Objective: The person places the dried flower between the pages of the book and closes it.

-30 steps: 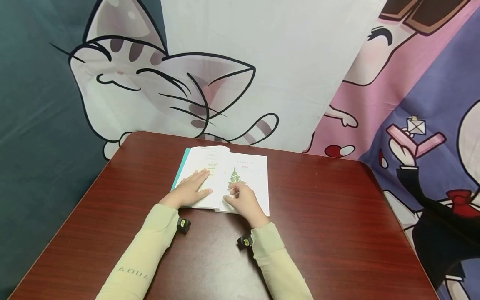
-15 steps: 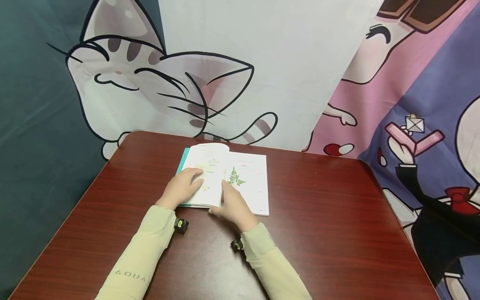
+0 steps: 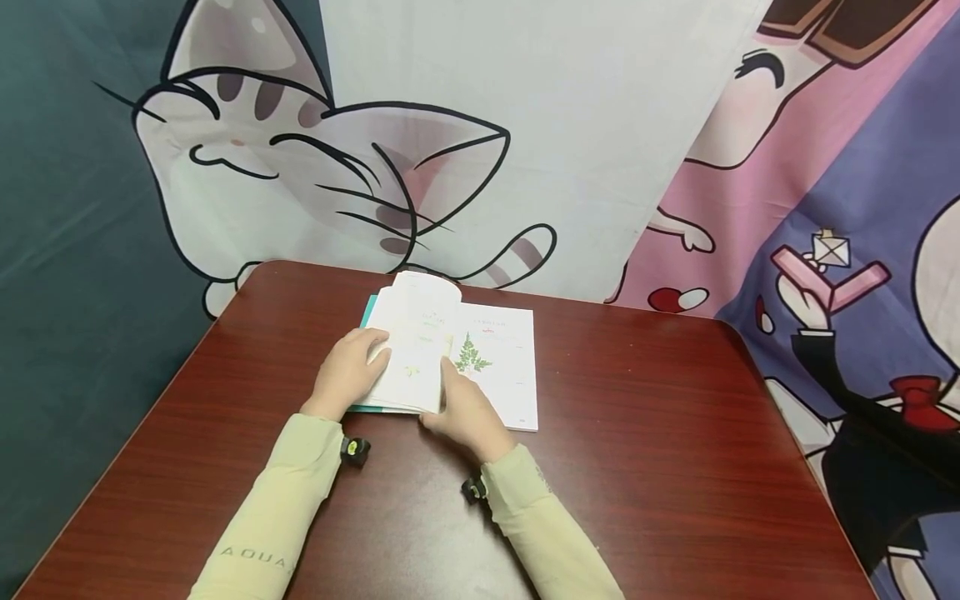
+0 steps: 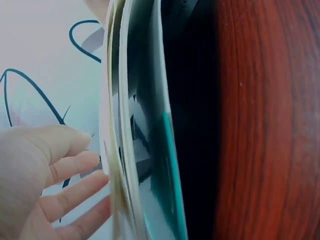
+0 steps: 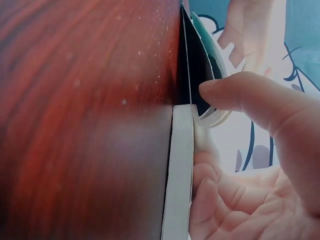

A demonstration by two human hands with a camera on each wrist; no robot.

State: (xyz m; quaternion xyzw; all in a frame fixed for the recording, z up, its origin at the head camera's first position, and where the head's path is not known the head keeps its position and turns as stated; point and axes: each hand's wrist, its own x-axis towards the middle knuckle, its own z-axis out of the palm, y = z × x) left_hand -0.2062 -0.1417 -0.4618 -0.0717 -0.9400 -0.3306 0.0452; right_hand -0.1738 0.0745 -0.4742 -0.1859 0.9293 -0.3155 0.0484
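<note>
An open book with white pages and a teal cover lies on the table; its right page shows a green leafy plant. My left hand is at the left pages' outer edge. In the left wrist view, the fingers are loosely extended against the page edges, the thumb apart from them. My right hand holds the book at its lower edge near the fold. In the right wrist view, the thumb lies over the left half's bottom edge, and bent fingers rest by the right page. One left page arches up.
The reddish-brown wooden table spreads around the book. Behind its far edge hangs a cloth backdrop with cartoon figures. A small black camera is worn at each wrist, by the pale green sleeves.
My right hand has gone from the right page to the book's lower middle. My left hand has slid left off the left page's middle, and a page now bulges higher at the top.
</note>
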